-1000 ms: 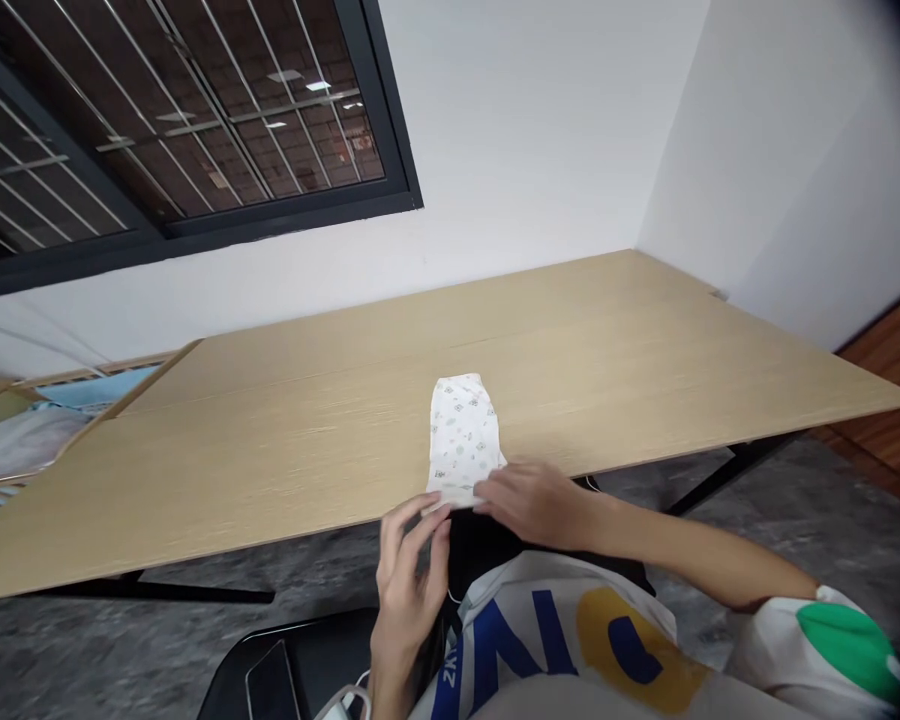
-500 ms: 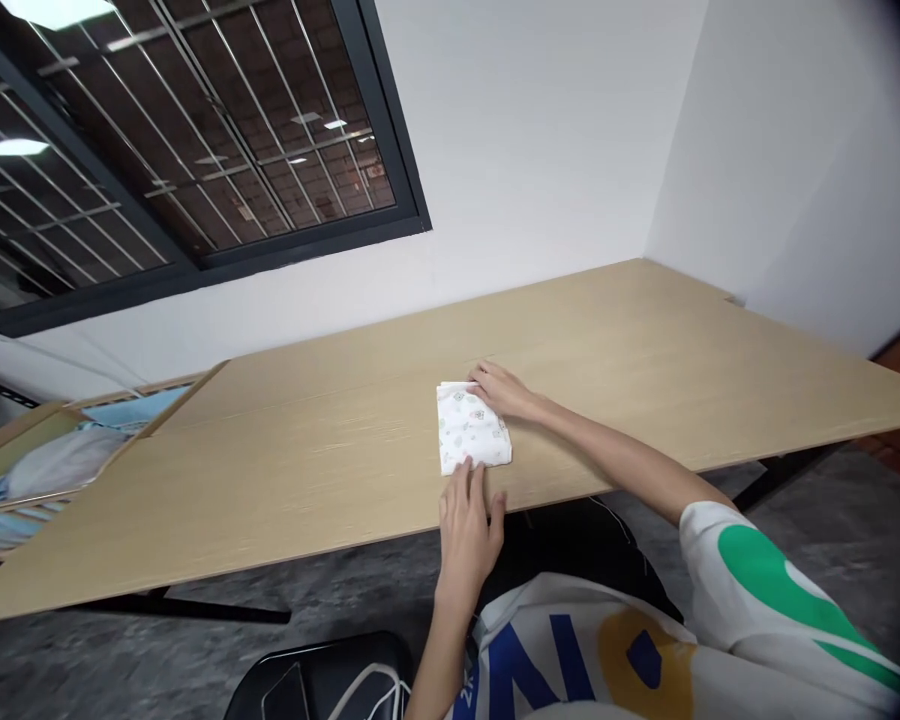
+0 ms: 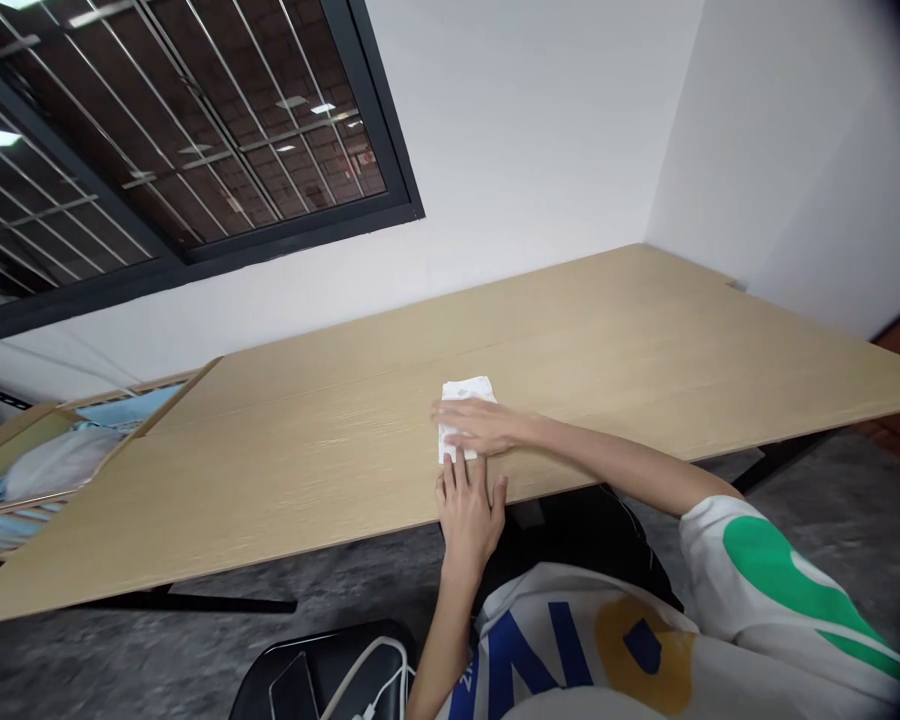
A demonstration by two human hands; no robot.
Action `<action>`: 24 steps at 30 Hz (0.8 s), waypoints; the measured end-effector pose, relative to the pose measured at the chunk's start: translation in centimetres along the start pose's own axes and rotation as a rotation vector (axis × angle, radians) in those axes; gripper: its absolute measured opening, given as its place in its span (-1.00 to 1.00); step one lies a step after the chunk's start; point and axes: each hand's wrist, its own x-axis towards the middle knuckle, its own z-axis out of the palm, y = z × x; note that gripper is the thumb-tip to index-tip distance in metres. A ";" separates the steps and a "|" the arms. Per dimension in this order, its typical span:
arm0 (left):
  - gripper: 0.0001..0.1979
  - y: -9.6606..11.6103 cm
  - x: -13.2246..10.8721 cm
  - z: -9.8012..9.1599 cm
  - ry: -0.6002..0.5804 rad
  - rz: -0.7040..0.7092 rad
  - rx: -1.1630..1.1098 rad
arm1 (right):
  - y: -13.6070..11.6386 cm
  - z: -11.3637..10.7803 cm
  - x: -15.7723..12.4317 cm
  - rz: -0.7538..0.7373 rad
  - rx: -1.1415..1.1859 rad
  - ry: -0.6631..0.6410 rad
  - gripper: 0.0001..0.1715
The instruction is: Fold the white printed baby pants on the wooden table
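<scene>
- A small white rectangle of thin, faintly printed fabric point(image 3: 468, 387), apparently folded, lies flat on the pale wood-grain tabletop point(image 3: 322, 440) near its front edge, probably to keep it within easy reach of both arms.
- The person's bare right hand point(image 3: 480, 425) lies across the fabric's middle, fingers extended and slightly blurred; its grip closes on nothing, and the flat palm likely serves to press the layers smooth.
- The bare left hand point(image 3: 469, 508) has its fingers spread, its grip holding nothing; the fingertips meet the fabric's near edge, presumably to steady it against sliding.
- A black chair point(image 3: 375, 643) stands below the tabletop, beside the left forearm.
</scene>
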 end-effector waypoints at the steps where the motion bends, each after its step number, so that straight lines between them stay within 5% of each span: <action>1: -0.49 0.0 0.1 0.0 0.000 0.000 0.002 | -1.1 0.6 -0.2 -0.083 0.038 -0.044 -0.31; 6: -0.46 0.2 0.4 -0.2 -0.023 0.000 0.020 | -2.6 3.7 -0.8 -0.201 0.162 -0.141 -0.31; 14: -0.49 0.3 0.2 -0.5 -0.074 -0.039 0.039 | 2.3 4.2 -0.3 0.044 0.173 -0.247 -0.29; 24: -0.41 0.4 0.4 -0.6 -0.142 -0.087 -0.013 | 7.1 3.7 1.4 0.122 -0.002 -0.212 -0.25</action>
